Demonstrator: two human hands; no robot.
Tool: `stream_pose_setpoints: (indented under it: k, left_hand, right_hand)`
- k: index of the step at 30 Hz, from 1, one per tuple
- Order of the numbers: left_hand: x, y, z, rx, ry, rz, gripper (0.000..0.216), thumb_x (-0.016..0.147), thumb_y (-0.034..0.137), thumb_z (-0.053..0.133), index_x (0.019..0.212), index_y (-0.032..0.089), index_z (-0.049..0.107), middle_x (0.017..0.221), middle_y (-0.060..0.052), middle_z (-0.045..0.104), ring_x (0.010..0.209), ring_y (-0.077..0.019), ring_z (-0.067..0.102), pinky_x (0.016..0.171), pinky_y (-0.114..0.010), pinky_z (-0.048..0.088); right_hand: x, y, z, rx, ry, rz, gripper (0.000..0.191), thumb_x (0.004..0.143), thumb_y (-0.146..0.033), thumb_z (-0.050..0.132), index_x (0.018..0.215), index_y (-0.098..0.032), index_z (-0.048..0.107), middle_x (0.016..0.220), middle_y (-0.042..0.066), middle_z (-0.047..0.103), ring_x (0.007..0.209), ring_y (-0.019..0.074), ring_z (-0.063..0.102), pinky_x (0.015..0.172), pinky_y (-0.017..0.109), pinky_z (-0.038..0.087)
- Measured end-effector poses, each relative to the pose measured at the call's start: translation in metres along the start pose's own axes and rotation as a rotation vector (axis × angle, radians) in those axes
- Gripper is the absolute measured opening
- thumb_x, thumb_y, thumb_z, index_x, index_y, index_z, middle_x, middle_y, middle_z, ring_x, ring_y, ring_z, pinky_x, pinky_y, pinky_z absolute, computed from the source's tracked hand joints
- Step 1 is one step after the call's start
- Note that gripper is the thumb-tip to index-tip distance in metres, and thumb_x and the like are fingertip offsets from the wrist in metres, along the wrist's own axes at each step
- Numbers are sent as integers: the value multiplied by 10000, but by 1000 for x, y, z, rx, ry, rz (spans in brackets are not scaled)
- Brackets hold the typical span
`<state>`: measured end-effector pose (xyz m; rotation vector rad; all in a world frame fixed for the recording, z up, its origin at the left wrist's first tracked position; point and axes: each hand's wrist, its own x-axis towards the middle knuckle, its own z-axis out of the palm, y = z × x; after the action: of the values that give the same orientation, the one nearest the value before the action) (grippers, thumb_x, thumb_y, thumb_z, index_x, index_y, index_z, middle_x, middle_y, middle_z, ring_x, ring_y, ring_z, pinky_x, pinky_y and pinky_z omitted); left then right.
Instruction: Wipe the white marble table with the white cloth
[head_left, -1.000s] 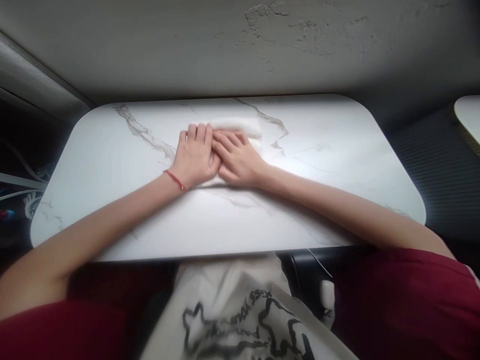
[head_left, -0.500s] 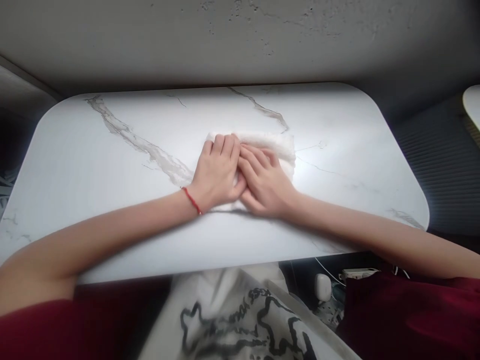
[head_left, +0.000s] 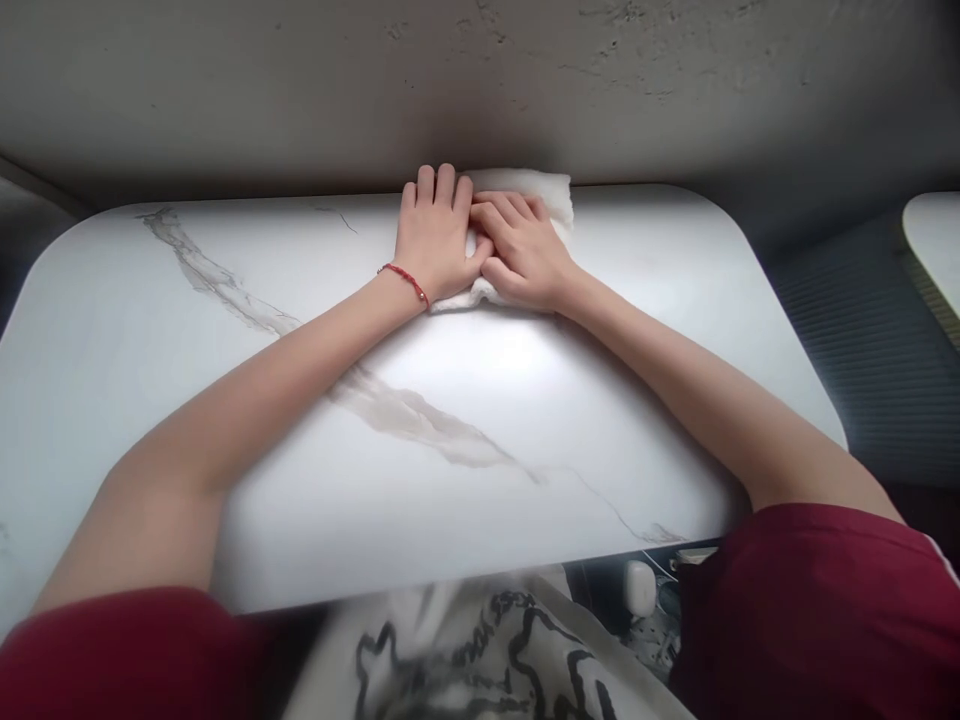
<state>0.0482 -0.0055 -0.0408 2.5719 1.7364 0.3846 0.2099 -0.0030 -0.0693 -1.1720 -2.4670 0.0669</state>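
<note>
A white cloth lies at the far edge of a white marble table, close to the grey wall. My left hand rests flat on the cloth, fingers stretched out, a red string around its wrist. My right hand lies flat beside it on the same cloth, fingers overlapping the left hand's edge. Most of the cloth is hidden under both palms. Both arms stretch far across the tabletop.
A rough grey wall stands right behind the table's far edge. Another white table corner shows at the right. Below the near edge are a white printed garment and a white charger with cables on the floor.
Both hands have pushed the cloth away from me, from the table's middle to its far edge. They stay flat on it, side by side.
</note>
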Motion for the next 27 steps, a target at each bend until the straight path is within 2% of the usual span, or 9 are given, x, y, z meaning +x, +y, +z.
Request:
stream_pose_setpoints:
  k: [4, 8, 13, 18, 22, 24, 27]
  left_hand:
    - [12, -4, 2, 31, 19, -8, 544, 948, 365, 392, 1412, 122, 539, 1463, -202, 500, 1355, -432, 413, 1073, -584, 345]
    - [12, -1, -1, 27, -10, -23, 559, 956, 380, 436, 1453, 137, 510, 1525, -185, 459, 1412, -424, 377, 1129, -553, 326]
    - [10, 5, -5, 34, -19, -3, 583, 960, 298, 516, 1466, 14, 455, 1563, -234, 418, 1470, -444, 337, 1143, -569, 305]
    - [11, 5, -9, -12, -48, 9, 607, 979, 305, 478, 1485, -27, 419, 1619, -267, 344, 1507, -462, 271, 1161, -577, 257]
    - [11, 4, -9, -19, -82, -12, 664, 989, 343, 480, 1523, -32, 357, 1668, -251, 264, 1553, -452, 181, 1203, -576, 187]
    - [12, 4, -9, -28, -74, -8, 666, 988, 356, 471, 1518, -34, 365, 1661, -257, 273, 1552, -456, 182, 1203, -580, 184]
    - [12, 4, -7, -41, -48, 5, 655, 959, 309, 478, 1513, -28, 390, 1622, -262, 343, 1504, -470, 273, 1177, -593, 214]
  right_hand:
    - [12, 9, 0, -28, -11, 11, 527, 913, -321, 350, 1400, -238, 532, 1433, 101, 591, 1349, 345, 505, 1127, 574, 408]
    - [11, 9, -6, -28, -3, 9, 492, 924, -374, 354, 1360, -280, 562, 1408, 72, 613, 1340, 344, 524, 1116, 561, 438]
    - [7, 3, -14, -41, 3, 37, 423, 937, -414, 366, 1289, -302, 570, 1369, 61, 629, 1294, 346, 560, 1100, 563, 455]
    - [6, 4, -14, -35, 36, 1, 400, 870, -311, 411, 1235, -252, 565, 1318, 89, 627, 1234, 316, 574, 1068, 535, 453]
    - [6, 2, -16, -19, 13, 7, 406, 849, -279, 430, 1225, -215, 567, 1338, 114, 621, 1248, 303, 557, 1066, 503, 429]
    - [7, 1, -17, -31, 5, 0, 440, 851, -265, 421, 1251, -159, 570, 1345, 136, 614, 1255, 306, 548, 1061, 503, 417]
    - [8, 1, -16, -62, 7, -12, 491, 835, -232, 425, 1287, -92, 559, 1336, 153, 602, 1239, 319, 541, 1046, 512, 406]
